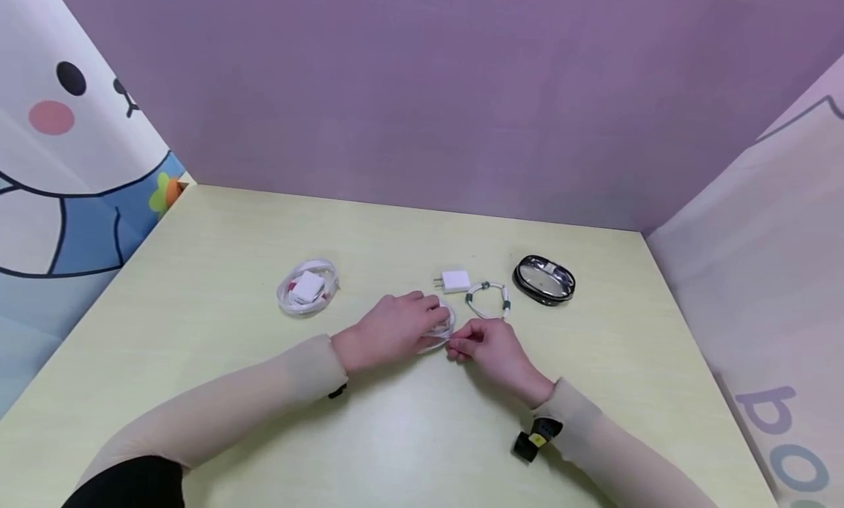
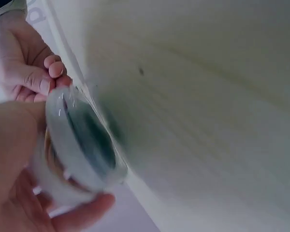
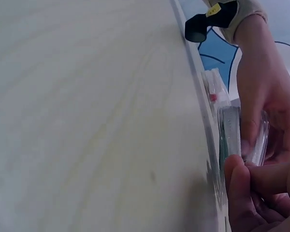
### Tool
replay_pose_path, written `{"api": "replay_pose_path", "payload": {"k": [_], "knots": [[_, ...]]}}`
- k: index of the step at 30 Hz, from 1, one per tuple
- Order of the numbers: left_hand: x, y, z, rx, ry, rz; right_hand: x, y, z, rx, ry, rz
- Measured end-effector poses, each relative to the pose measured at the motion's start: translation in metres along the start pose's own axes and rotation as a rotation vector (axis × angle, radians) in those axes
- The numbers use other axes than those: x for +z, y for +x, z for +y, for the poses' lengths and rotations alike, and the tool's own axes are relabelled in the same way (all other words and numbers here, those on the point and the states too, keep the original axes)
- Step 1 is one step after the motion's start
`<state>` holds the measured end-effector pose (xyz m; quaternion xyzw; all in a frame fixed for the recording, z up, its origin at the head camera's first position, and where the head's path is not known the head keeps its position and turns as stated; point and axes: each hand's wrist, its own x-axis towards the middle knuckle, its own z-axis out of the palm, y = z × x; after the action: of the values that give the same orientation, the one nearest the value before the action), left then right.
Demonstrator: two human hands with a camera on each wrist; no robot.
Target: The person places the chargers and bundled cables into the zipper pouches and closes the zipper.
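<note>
ok so we've got a clear round case (image 2: 77, 145) sitting between both hands, roughly mid-way along the surface (image 1: 395, 435) and somewhat closer to its far edge than its near one; the left hand (image 1: 395, 325) has it from the left side, thumb and fingers curved around the rim, so the case lies inside that grip; in the left wrist view we see its whitish rim facing the camera, blurry but tilted up on its side.

the right hand (image 1: 491, 350) is at the right-hand end of the rim, thumb and fingertips together, pinching right at the case's edge; we can make out a zip along the rim in the right wrist view, but the bit between those fingertips is too small for us to tell.

around that, we see a white plug (image 1: 456, 281) just beyond the case toward the far edge; next to it, a white cable loop (image 1: 488, 299) with dark bands, just past the right hand; then a black-rimmed case (image 1: 544, 280) nearer the far right corner; off toward the left edge, well apart from the rest, a coiled white bundle (image 1: 308, 286) with a white block in it.
</note>
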<state>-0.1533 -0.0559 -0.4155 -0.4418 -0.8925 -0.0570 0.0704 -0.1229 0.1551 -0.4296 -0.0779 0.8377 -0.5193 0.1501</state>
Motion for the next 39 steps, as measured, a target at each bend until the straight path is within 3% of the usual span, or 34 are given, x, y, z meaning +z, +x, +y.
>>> {"api": "replay_pose_path", "payload": {"k": [6,11,17,20,27,39], "knots": [[-0.005,-0.005,-0.008,0.035,-0.093,-0.118,-0.009,0.007,0.003,0.054,0.002,0.037],[-0.009,-0.009,-0.016,0.075,-0.139,-0.176,-0.016,0.015,0.007,0.088,0.014,0.058],[-0.009,-0.009,-0.016,0.115,-0.041,-0.138,-0.02,0.016,0.008,0.094,0.036,0.016],[-0.007,-0.007,-0.015,0.095,-0.01,-0.126,-0.018,0.013,0.007,0.084,0.038,-0.01],[-0.006,-0.007,-0.013,0.077,-0.002,-0.1,-0.016,0.01,0.005,0.073,0.074,-0.031],[-0.008,-0.01,-0.018,0.153,0.02,-0.079,-0.018,0.015,0.012,0.072,0.128,-0.034]]}}
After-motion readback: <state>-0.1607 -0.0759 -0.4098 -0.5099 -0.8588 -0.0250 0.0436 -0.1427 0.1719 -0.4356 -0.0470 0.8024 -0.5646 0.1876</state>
